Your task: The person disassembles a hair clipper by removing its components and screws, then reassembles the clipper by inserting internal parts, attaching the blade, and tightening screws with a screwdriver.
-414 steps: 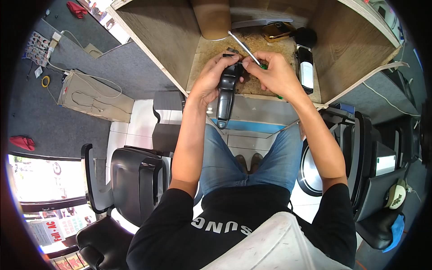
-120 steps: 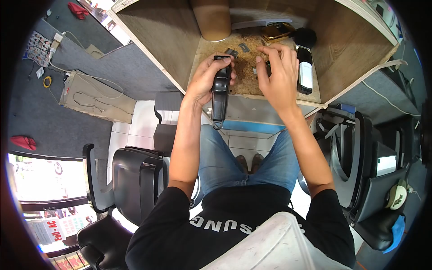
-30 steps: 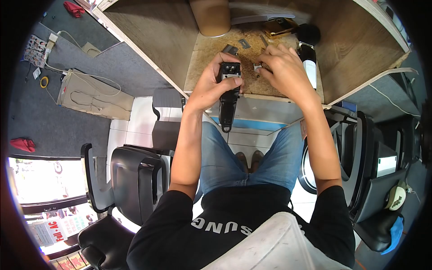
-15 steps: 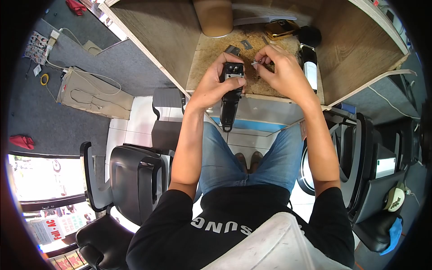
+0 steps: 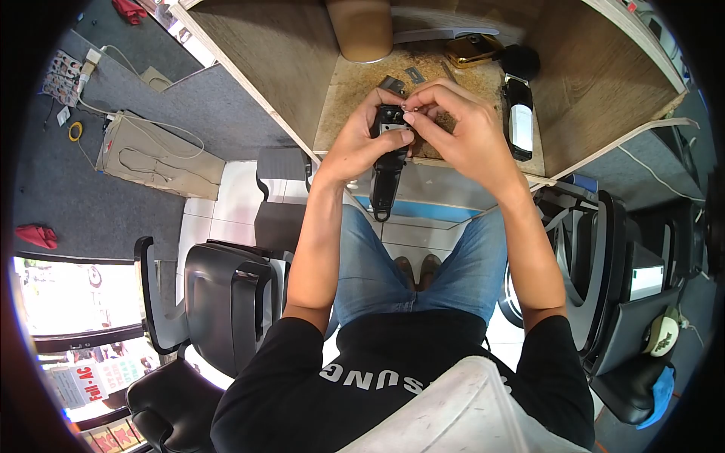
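My left hand (image 5: 364, 143) is wrapped round a black hair clipper (image 5: 386, 177), whose bladeless head end points away from me. The thumb presses on its front. My right hand (image 5: 464, 124) is closed in a pinch at the clipper's head, its fingertips touching or very near it. A small piece shows between those fingertips, too small to make out. Just beyond the hands, a flat metal clipper blade (image 5: 414, 75) lies on the wooden shelf (image 5: 343, 98). Another dark metal piece (image 5: 391, 84) lies beside my left fingers.
Toward the shelf's right side lie a black-and-white clipper (image 5: 519, 121), a dark round brush (image 5: 519, 60) and a gold clipper (image 5: 472, 51). A brown cylinder (image 5: 361, 34) stands at the back. Wooden side walls flank the shelf. Black chairs (image 5: 226, 291) stand at both sides.
My right hand has moved left, bringing its pinched fingers from beside the clipper to its head. My left hand and the clipper have stayed almost still.
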The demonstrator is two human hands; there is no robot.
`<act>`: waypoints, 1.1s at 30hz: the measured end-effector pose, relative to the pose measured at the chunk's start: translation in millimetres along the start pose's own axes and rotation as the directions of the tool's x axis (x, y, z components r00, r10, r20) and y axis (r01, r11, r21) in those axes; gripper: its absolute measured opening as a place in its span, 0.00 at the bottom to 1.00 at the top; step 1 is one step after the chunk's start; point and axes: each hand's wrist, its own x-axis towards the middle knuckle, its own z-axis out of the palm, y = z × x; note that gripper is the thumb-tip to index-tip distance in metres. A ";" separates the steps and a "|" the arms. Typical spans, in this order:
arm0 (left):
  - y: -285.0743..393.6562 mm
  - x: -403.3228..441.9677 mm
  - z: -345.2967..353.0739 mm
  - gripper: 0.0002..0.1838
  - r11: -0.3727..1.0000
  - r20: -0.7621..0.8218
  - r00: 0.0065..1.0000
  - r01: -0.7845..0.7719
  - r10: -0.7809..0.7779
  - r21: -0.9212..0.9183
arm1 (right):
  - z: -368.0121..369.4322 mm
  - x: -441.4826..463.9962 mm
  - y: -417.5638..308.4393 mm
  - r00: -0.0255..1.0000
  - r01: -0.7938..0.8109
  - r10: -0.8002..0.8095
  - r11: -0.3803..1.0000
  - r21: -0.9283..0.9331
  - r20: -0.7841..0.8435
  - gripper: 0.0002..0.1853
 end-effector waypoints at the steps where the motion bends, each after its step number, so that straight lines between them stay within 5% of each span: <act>1: -0.6 0.5 -0.3 0.22 1.000 -0.001 1.000 -0.002 0.002 0.009 | 1.6 -0.4 1.3 1.000 0.011 -0.011 1.000 -0.002 -0.006 0.07; 5: -7.4 3.0 -3.2 0.23 0.999 -0.012 1.000 -0.019 0.019 0.044 | 3.3 2.3 1.2 0.999 0.043 -0.042 0.998 -0.038 0.025 0.06; 10: 0.8 0.6 0.8 0.22 1.000 -0.022 1.000 0.022 -0.022 0.010 | 2.3 3.0 16.5 0.992 -0.109 0.120 0.970 0.216 -0.040 0.08; 15: 4.6 0.3 5.7 0.20 0.999 -0.049 0.998 0.027 -0.025 0.039 | -9.8 -2.0 17.7 0.934 -0.347 0.346 0.819 0.457 0.089 0.08; 21: 2.3 0.8 3.5 0.21 0.999 -0.029 0.999 0.039 -0.040 -0.034 | -16.5 -5.9 21.6 0.874 -0.427 0.454 0.548 0.719 0.172 0.12; 33: 1.2 2.2 2.3 0.20 0.999 -0.014 1.000 0.024 -0.024 -0.023 | -16.8 -11.6 40.1 0.844 -0.466 0.495 0.486 0.740 0.207 0.09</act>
